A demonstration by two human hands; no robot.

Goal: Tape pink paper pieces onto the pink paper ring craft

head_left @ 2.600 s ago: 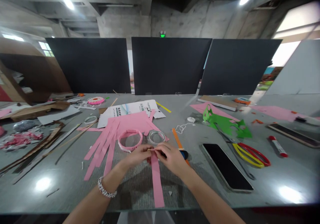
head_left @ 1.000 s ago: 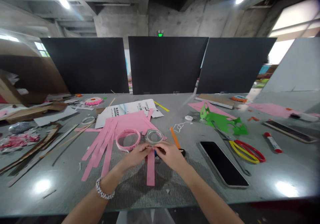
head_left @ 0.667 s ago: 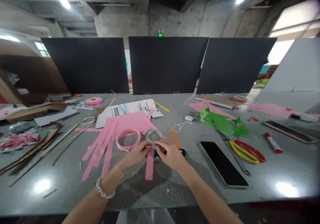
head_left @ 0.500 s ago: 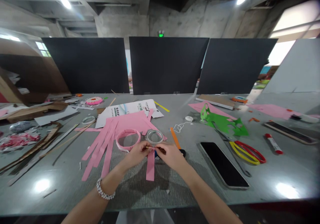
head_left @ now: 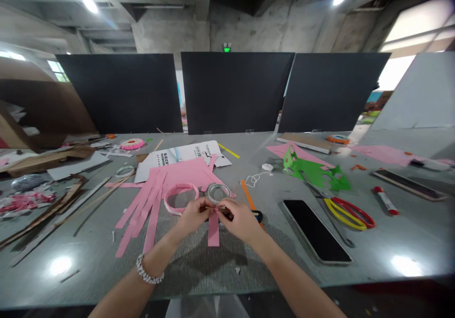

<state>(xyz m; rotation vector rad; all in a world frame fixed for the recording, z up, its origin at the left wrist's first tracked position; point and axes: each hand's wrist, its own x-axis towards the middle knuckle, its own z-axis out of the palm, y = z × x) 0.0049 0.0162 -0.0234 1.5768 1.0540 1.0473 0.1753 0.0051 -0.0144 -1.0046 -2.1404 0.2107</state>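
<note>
My left hand (head_left: 195,215) and my right hand (head_left: 241,217) meet above the near middle of the table, each with its fingertips pinched. Between them runs a thin brown stick (head_left: 210,207), mostly covered by the fingers. A pink paper strip (head_left: 213,235) hangs from the stick towards me. Just behind the hands are a pink-wrapped ring (head_left: 167,198) on the left and a roll of clear tape (head_left: 209,192). To the left fans a pink paper sheet (head_left: 181,170) cut into strips.
A black phone (head_left: 316,232) lies right of my hands, beside scissors (head_left: 350,213) with red and yellow handles. Green cut paper (head_left: 316,171), a red-capped marker (head_left: 386,201) and an orange strip (head_left: 248,195) lie farther off. Black panels (head_left: 238,93) line the table's back.
Less of the pink paper strip hangs below my hands; its lower end has come up. Both hands stay together, slightly higher, with the fingers shifted. The view has turned slightly.
</note>
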